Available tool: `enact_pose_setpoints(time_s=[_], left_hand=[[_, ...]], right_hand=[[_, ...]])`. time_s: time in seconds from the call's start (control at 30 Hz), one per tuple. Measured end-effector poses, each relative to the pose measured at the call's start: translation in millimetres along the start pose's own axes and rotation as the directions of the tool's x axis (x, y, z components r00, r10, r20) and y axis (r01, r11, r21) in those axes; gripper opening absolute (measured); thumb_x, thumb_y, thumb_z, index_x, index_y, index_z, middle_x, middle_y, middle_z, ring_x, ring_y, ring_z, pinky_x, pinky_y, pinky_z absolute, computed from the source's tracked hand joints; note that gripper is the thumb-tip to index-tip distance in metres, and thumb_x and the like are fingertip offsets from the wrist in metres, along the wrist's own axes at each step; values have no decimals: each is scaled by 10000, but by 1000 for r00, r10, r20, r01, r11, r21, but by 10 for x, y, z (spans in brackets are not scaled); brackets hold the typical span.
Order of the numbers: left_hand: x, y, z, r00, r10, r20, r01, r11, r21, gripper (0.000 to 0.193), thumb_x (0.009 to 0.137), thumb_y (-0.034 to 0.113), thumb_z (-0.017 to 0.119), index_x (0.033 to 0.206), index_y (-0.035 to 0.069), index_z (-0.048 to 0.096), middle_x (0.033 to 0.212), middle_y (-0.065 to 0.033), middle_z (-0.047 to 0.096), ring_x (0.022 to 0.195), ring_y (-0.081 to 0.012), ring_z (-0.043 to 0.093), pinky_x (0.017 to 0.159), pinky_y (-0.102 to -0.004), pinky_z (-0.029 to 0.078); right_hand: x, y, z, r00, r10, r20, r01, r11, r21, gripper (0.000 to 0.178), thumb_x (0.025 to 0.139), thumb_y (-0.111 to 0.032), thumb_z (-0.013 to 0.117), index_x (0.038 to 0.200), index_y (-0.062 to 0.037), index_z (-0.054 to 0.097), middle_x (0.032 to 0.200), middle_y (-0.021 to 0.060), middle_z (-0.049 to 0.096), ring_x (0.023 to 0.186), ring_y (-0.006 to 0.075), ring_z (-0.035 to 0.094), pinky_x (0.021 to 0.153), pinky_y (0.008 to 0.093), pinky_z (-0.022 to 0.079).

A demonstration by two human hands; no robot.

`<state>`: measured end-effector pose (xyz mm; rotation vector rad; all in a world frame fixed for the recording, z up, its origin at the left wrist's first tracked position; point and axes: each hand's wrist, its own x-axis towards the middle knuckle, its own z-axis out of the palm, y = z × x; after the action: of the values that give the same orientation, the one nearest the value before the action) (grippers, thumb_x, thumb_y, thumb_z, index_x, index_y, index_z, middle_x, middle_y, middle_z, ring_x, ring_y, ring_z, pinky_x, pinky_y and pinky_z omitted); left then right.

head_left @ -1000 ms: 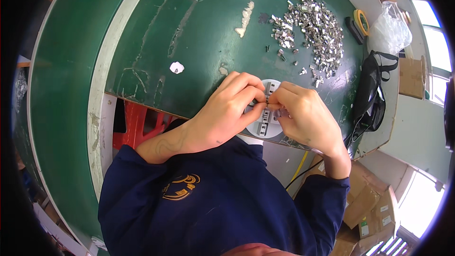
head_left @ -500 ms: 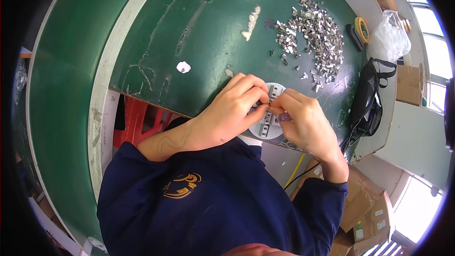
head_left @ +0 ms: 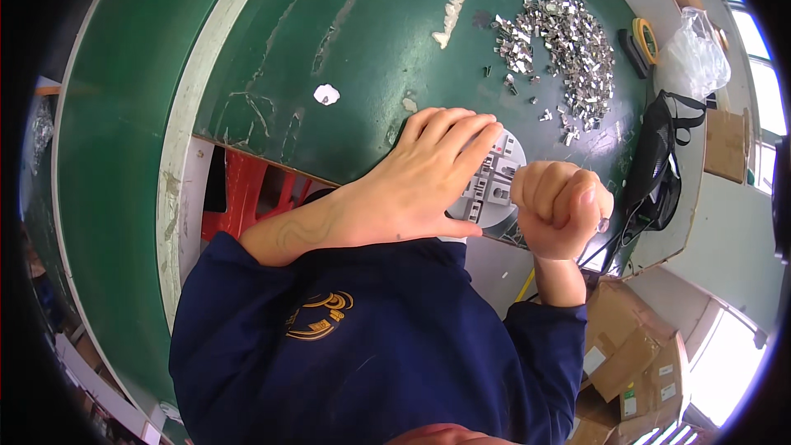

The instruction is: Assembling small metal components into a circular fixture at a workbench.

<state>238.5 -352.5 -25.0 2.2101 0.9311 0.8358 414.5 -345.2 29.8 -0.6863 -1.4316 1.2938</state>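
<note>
My left hand (head_left: 428, 169) lies stretched out over the left side of a round light-grey plate (head_left: 498, 218), its fingers straight and its thumb apart at the near rim. Several small blocks with dark parts (head_left: 499, 192) show on the plate. Part of it is hidden beneath that hand. Just right of the plate, my right hand (head_left: 562, 206) is closed in a fist around a slim tool with a translucent handle (head_left: 604, 225). Only the handle's end sticks out; its other end is hidden, so its exact kind cannot be told.
A heap of small shiny metal clips (head_left: 577, 53) spreads over the green table (head_left: 371, 58) at the far right. Beyond it lie a yellow tape roll (head_left: 645, 39), a clear plastic bag (head_left: 694, 53) and a black bag (head_left: 655, 165). A red stool (head_left: 243, 189) stands below the table edge.
Both hands were pinched together over the plate. The left has spread flat across it; the right has drawn away to the right and closed into a fist around the tool.
</note>
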Motion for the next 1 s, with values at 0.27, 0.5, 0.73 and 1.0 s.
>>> enact_pose_setpoints(time_s=[0.27,0.5,0.73,1.0], left_hand=[[5,-22,-14,1000,18,15,-18,1000,-9,1013,696,413,827,1435,-58,318,1460,-185,368,1322,-361,363,1105,-493,279],[7,-25,-40,999,28,32,-27,1000,-16,1013,711,405,819,1440,-71,300,1471,-214,339,1326,-378,349,1107,-492,277],[29,17,-104,999,40,13,-40,999,-2,1030,643,391,858,1396,-89,343,1381,-238,405,1272,-399,387,1083,-488,309],[-53,-525,-1088,759,-372,-535,497,861,106,1036,588,281,910,1426,-10,375,1382,-245,438,1284,-395,402,1081,-449,369]], right_hand=[[-111,180,198,961,-71,-267,81,996,27,442,1020,-155,387,591,-59,343,509,56,380,432,149,312,423,323,281],[-17,37,103,985,8,-173,-10,1000,-11,455,1024,-263,408,606,-106,322,507,18,316,441,129,268,427,313,251],[531,-207,14,941,-56,-333,48,998,-33,311,1006,-223,460,737,-89,382,614,8,345,521,118,320,470,293,288],[147,50,-297,785,-122,-607,111,992,-57,255,1008,-112,463,762,-89,399,620,-11,342,518,80,313,463,252,285]])
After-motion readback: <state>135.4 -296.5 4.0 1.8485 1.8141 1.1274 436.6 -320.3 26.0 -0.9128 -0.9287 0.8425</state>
